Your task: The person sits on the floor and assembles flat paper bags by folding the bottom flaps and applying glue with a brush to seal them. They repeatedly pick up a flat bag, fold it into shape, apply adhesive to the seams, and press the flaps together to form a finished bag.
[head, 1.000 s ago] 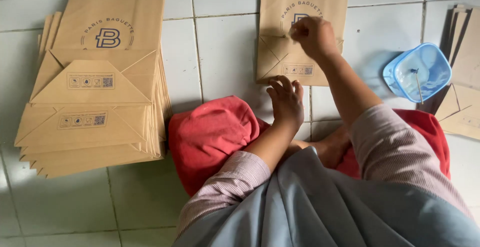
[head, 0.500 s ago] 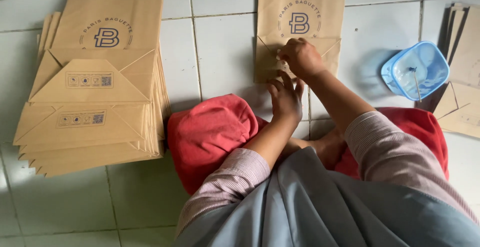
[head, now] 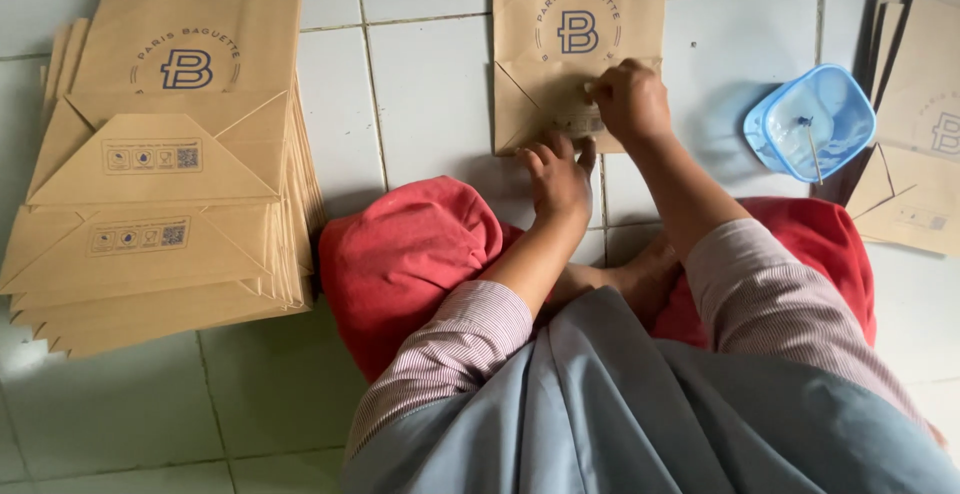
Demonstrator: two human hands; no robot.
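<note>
Centrally, a flat brown paper bag (head: 578, 24) is shown lying on the white tiled floor (head: 430, 84), directly ahead of the seated person, with its long axis running away from the body and its folded bottom flap (head: 540, 114) turned toward the knees. The right hand (head: 630, 102) is laid on the right part of that flap, fingers curled downward and closed upon it; whether something small is pinched beneath them cannot be told. The left hand (head: 558, 176) is placed just nearer the body, at the lower edge of the flap, with fingers slightly spread and the tips touching or nearly touching the paper. Of the two, the right hand is farther onto the bag; the left lies at its near margin.

To the left, well apart, a tall stack of finished bags (head: 165, 174) is seen, bottoms folded and facing up. To the right, a shallow blue plastic dish (head: 810, 119) holding a thin stick (head: 812, 149) is set near the right forearm, and beyond it a second pile of bags (head: 915, 124) is cut off by the frame edge.

The centre of the flap is hidden under the right hand. The dish's contents cannot be made out. The legs, in red cloth (head: 410, 254), are partly covered by the grey garment (head: 640, 414).
</note>
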